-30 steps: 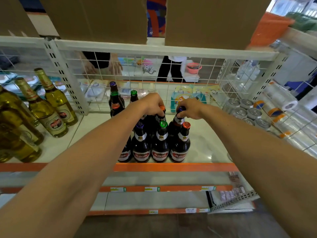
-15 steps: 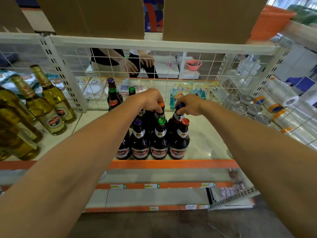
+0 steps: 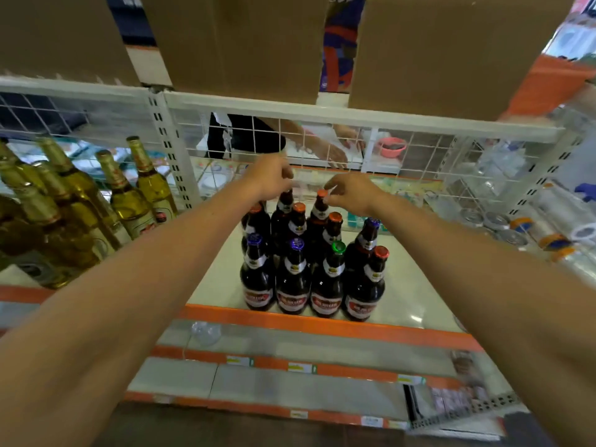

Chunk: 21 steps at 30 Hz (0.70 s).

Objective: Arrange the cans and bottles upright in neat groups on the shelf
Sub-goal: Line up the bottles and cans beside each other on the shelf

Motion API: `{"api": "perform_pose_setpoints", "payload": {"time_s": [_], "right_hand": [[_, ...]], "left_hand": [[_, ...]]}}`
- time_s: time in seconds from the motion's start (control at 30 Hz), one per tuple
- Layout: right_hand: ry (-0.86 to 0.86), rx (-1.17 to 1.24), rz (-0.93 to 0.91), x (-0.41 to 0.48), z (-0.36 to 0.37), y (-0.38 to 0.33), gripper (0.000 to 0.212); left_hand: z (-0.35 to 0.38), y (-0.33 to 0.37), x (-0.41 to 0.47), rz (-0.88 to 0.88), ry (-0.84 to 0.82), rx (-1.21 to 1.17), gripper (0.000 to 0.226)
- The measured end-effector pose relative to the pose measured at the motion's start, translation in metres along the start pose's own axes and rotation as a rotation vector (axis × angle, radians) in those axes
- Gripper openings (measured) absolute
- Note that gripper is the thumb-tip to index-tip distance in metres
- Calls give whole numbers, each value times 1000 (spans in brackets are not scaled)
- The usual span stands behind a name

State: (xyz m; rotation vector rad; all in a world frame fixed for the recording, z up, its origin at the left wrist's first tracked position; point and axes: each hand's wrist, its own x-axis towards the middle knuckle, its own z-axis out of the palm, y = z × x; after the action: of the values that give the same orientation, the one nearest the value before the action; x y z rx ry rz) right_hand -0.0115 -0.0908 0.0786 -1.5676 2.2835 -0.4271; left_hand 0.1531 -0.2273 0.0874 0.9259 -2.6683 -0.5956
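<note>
Right grip [image 3: 353,193] sat at the back of the cluster of dark beer bottles [image 3: 322,285], thumb and forefinger curled in and pinching the cap of the orange-capped bottle [image 3: 319,208] from its right side. Left grip [image 3: 272,177] hovered just beside it, directly above the back-left bottle [image 3: 285,201], fingers bent down over the top so that the cap was hidden. Blur there kept me from telling whether I had hold of it or was only touching. The two grips were close together but apart, with both forearms stretched out over the rest of the group.

All the dark bottles stood upright on the white shelf [image 3: 416,285], packed shoulder to shoulder in rows. The front row of four stood just behind the shelf's orange lip, capped blue, purple, green and red from left to right.

To my left, past the perforated upright [image 3: 167,150], golden bottles [image 3: 129,201] stood crowded on the neighbouring section. To my right, silver cans [image 3: 477,216] stood upright near the wire mesh back [image 3: 429,156], well apart from the dark bottles and next to rolls of clear film [image 3: 564,221]. Cardboard boxes [image 3: 245,43] sat on the level above.
</note>
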Motion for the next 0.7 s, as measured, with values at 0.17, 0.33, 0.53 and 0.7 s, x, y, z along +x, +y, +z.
{"api": "perform_pose_setpoints", "payload": {"time_s": [0.17, 0.33, 0.53, 0.7], "right_hand": [[-192, -132, -79, 25, 34, -36, 64], [-184, -324, -103, 42, 49, -43, 50], [-159, -352, -100, 40, 51, -44, 46], [-159, -389, -98, 35, 50, -46, 38]], "left_hand": [[4, -47, -10, -142, -166, 49, 35], [11, -66, -17, -72, -310, 68, 44], [14, -76, -14, -12, -315, 134, 41], [20, -69, -18, -82, -204, 63, 25]]}}
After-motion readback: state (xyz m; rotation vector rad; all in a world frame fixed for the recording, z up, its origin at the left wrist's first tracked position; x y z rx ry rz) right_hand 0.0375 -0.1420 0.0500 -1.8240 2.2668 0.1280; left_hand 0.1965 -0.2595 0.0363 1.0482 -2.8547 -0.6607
